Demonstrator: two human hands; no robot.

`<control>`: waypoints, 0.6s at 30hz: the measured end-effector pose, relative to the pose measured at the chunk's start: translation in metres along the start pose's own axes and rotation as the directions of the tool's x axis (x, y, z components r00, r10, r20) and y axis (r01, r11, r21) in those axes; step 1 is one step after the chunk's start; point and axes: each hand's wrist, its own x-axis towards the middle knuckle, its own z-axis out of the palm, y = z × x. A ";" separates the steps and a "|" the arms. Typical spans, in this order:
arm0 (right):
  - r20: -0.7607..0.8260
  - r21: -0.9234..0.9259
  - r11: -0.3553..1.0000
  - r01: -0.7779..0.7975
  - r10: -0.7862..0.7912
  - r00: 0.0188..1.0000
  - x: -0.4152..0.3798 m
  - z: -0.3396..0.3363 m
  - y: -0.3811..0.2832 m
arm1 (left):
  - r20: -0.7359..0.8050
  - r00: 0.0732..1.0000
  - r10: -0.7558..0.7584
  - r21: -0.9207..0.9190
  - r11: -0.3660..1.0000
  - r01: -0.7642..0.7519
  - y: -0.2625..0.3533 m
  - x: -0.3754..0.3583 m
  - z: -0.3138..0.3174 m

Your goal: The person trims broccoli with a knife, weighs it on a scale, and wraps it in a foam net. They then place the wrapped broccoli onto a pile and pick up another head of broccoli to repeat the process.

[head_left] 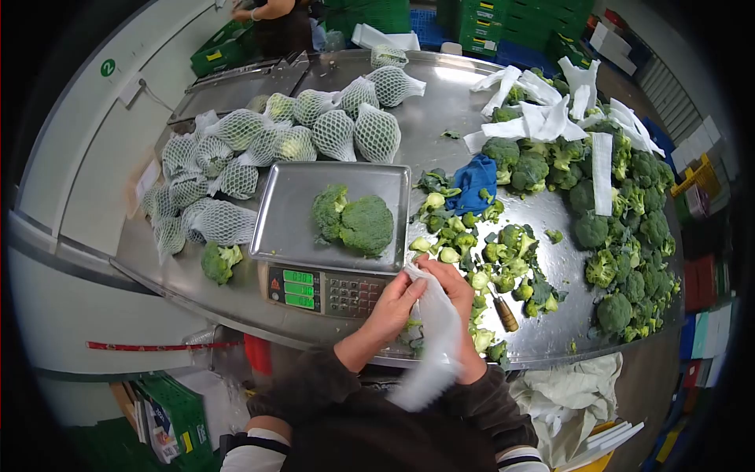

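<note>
A white net sleeve (440,318) is in both hands, in front of the person's body at the near edge of the table (444,82). The left hand (392,305) pinches its upper end between thumb and fingers; the right hand (450,285) is closed on it just beside, the two hands close together. The sleeve's lower end hangs down toward the person and is blurred.

Just beyond the hands, to the left, is a scale (338,293) with lit green displays and a metal tray (287,212). Two clumps of broccoli (366,226) rest on the tray, touching each other. A bare broccoli head (221,262) lies on the table left of the scale. To the right of the hands are cut broccoli pieces (515,248), with a wooden-handled knife (506,315) among them and a blue cloth (474,186) at their far side.

Farther left and behind the tray, netted heads (333,132) lie in a group. Along the right side is a large broccoli pile (629,236), with loose white sleeves (543,118) across its far part. Past the table's far left side, another person (275,20) is partly visible near green crates (370,17).
</note>
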 end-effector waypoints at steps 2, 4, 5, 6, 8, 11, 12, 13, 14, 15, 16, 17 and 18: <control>-0.063 -0.197 0.958 0.209 -0.225 0.972 0.000 0.007 -0.005 | -0.071 0.992 0.100 -0.051 0.993 -0.104 0.003 -0.007 -0.001; -0.105 -0.070 0.997 0.035 -0.042 0.994 0.001 0.005 -0.002 | -0.097 0.988 0.121 0.026 0.993 -0.119 0.015 -0.019 -0.010; -0.128 0.062 0.989 -0.136 0.143 0.981 0.003 0.004 -0.001 | -0.114 0.983 0.143 0.104 0.986 -0.131 0.020 -0.022 -0.017; -0.019 0.554 0.744 -0.373 0.459 0.888 0.004 0.004 -0.007 | -0.088 0.974 0.211 0.036 0.977 -0.208 0.020 -0.024 -0.025; 0.179 0.748 0.462 -0.476 0.551 0.815 0.003 0.004 0.021 | -0.138 0.975 0.175 -0.173 0.965 -0.197 0.033 -0.028 -0.039; 0.574 0.744 -0.075 -0.664 0.580 0.577 -0.018 0.033 0.012 | -0.295 0.955 0.039 -0.447 0.878 -0.174 0.070 -0.020 -0.051; 0.694 0.648 -0.089 -0.756 0.479 0.538 -0.029 0.042 0.005 | -0.226 0.974 -0.024 -0.556 0.824 -0.109 0.073 -0.021 -0.069; 0.767 0.525 -0.007 -0.851 0.438 0.469 -0.038 0.048 -0.005 | -0.146 0.986 -0.080 -0.653 0.757 -0.035 0.077 -0.022 -0.084; 0.851 0.356 0.082 -0.931 0.382 0.359 -0.044 0.048 -0.001 | -0.151 0.972 -0.181 -0.659 0.752 0.038 0.093 -0.029 -0.080; 0.912 0.175 0.180 -0.968 0.341 0.228 -0.045 0.048 0.000 | -0.139 0.950 -0.280 -0.606 0.783 0.142 0.102 -0.030 -0.082; 0.872 0.231 0.232 -0.945 0.380 0.307 -0.041 0.047 -0.003 | -0.289 0.883 -0.369 -0.447 0.868 0.216 0.105 -0.047 -0.072; 0.824 0.284 0.284 -0.916 0.416 0.384 -0.032 0.046 -0.011 | -0.447 0.793 -0.414 -0.281 0.907 0.315 0.133 -0.065 -0.035; 0.876 0.397 0.158 -0.904 0.230 0.425 -0.019 0.041 -0.008 | -0.223 0.899 -0.376 -0.287 0.907 0.308 0.096 -0.080 -0.074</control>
